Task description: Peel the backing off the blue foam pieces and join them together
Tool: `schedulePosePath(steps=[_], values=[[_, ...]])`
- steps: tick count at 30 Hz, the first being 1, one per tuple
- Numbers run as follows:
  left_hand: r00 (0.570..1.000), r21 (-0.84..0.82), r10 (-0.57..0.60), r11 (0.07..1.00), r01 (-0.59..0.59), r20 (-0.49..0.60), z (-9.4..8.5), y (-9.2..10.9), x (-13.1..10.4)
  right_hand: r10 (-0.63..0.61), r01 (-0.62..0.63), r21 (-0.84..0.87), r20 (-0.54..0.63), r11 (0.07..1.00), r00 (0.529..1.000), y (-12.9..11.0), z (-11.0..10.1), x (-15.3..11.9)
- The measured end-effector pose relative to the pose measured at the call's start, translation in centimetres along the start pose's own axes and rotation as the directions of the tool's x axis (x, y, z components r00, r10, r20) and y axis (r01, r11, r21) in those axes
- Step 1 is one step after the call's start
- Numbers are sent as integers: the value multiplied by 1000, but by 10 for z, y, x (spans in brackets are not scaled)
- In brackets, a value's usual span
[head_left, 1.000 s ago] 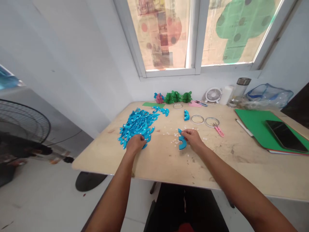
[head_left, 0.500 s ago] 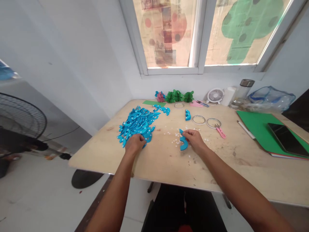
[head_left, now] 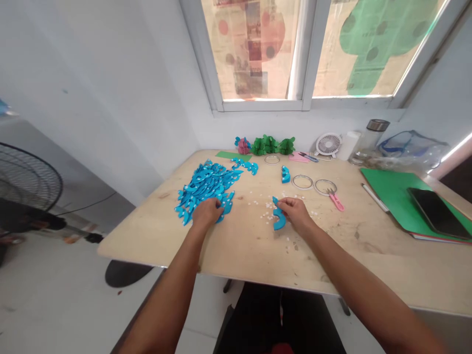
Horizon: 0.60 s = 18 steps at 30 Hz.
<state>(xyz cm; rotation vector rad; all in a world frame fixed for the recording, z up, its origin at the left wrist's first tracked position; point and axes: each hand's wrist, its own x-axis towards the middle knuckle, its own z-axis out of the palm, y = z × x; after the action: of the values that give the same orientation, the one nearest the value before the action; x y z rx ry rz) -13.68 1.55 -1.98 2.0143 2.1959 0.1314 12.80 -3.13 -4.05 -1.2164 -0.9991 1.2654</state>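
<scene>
A large pile of blue paper pieces (head_left: 208, 182) with small white spots lies on the left part of the wooden table (head_left: 243, 246). My left hand (head_left: 207, 212) rests at the pile's near edge, its fingers curled together; what they hold, if anything, is hidden. My right hand (head_left: 295, 211) pinches the upper end of a curved blue stack (head_left: 279, 220) just above the table. White paper bits lie scattered around it. Farther back stands another small blue stack (head_left: 285, 174).
Wire rings (head_left: 303, 182), pink snips (head_left: 335, 200), a white pen (head_left: 375, 197), a green folder (head_left: 391, 196) and a black phone (head_left: 438, 212) lie to the right. Green paper shapes (head_left: 271, 144), a small fan (head_left: 328, 145) and a glass bottle (head_left: 371, 137) line the wall.
My left hand has shifted slightly up over the near edge of the pile. My right hand keeps its pinch on the blue stack. The view has moved a little.
</scene>
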Motion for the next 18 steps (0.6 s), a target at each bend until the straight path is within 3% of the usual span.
schedulePosePath(steps=[6, 14, 16, 18], values=[[1000, -31, 11, 999, -12, -27, 0, -3, 0, 0, 0, -61, 4, 998, 1000, 0, -1, 0], [953, -95, -26, 995, -3, -302, -26, -1, -23, 25, -25, -76, -2, 997, 1000, 2, -2, 1], [950, -212, -41, 977, -28, -311, -31, 0, -25, 18, -18, -72, -1, 997, 1000, 2, -2, 0], [962, -497, -62, 864, -82, -266, -35, 1, -26, 12, -12, -63, 4, 998, 1000, 1, -2, 0]])
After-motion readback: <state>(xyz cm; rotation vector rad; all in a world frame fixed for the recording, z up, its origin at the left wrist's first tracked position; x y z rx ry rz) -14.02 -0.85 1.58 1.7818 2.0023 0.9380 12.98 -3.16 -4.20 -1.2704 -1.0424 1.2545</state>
